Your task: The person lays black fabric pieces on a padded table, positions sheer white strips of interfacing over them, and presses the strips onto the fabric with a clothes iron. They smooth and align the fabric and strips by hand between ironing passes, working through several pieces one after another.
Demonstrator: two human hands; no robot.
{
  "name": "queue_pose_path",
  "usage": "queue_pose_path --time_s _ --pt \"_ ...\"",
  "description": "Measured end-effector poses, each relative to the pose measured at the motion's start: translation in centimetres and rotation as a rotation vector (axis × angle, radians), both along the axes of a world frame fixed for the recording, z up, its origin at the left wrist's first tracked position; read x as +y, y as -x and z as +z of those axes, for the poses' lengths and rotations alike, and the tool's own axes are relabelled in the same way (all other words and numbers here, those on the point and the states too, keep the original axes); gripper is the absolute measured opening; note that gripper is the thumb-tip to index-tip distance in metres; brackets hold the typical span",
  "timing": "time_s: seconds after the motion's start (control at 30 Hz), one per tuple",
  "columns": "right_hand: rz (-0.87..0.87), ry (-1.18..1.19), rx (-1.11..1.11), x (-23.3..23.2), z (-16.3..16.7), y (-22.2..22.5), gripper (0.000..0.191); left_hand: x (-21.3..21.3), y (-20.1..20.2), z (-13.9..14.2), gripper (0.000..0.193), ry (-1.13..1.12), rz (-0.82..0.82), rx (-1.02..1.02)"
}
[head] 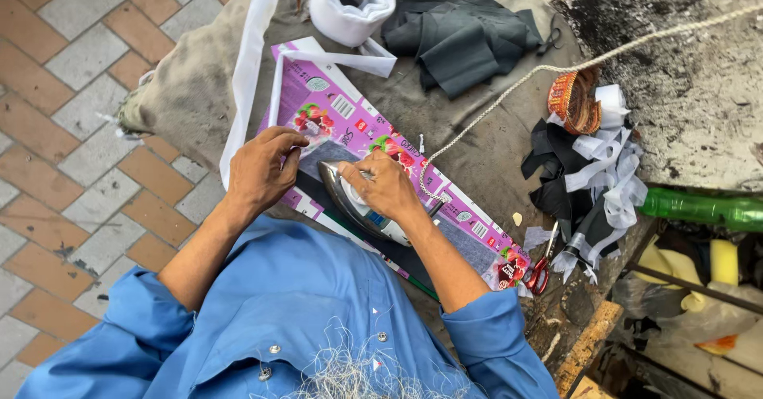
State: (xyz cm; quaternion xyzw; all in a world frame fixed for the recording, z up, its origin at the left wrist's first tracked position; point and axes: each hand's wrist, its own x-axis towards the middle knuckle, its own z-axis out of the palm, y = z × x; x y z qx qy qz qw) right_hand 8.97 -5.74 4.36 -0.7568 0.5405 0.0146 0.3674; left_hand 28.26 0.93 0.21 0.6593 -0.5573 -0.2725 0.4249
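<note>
1. Your right hand (387,186) is clenched around the handle of a clothes iron (359,207), whose sole sits tilted on its edge over a dark strip of fabric (338,154)
2. That strip lies on a flattened purple carton with fruit pictures (445,196), spread on a grey cloth-covered table (477,141)
3. Your left hand (262,168) rests on the carton just left of the iron's tip, fingers curled and pinching a small pale piece (311,134) at the strip's edge
4. A braided cord (548,69) runs from beside the iron up to the right
5. A white fabric band (250,57) trails along the table's left side, up to a white roll (351,1) at the top
6. Folded dark cloth (457,37) lies beside the roll
7. Red-handled scissors (542,268) sit at the carton's right end, near a heap of black and white scraps (600,168)
8. A green plastic bottle (703,208) lies at the far right
</note>
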Motion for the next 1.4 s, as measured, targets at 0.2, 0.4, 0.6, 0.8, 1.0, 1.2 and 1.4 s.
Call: queue_pose_path --time_s 0.2,0.4,0.6,0.8,1.0,1.2,1.4 --pt "-0.025 -0.056 -0.026 0.0 0.0 -0.6 0.045 0.9 -0.9 0.1 0.018 0.001 0.011 -0.018" --pt "0.032 -0.012 -0.056 0.5 -0.3 0.5 0.049 1.4 -0.9 -0.8 0.018 0.057 -0.015 0.013" --pt "0.017 0.106 0.261 2.7 -0.3 2.7 0.082 0.7 0.2 -3.5 0.014 -0.146 -0.091 -0.097" --pt "-0.011 0.134 0.241 2.1 -2.7 3.2 0.058 0.4 0.5 -5.0 0.020 -0.275 -0.100 -0.063" --pt "0.004 0.069 0.251 1.2 -3.3 3.9 0.058 -1.1 0.8 -3.3 0.023 -0.365 -0.023 -0.090" --pt "-0.013 0.106 0.153 2.4 -1.7 6.3 0.059 -1.3 1.7 -0.6 0.023 -0.419 0.009 -0.148" --pt "-0.107 0.104 0.129 2.6 -0.5 10.5 0.054 -1.7 4.4 -0.8 0.024 -0.228 -0.198 -0.420"
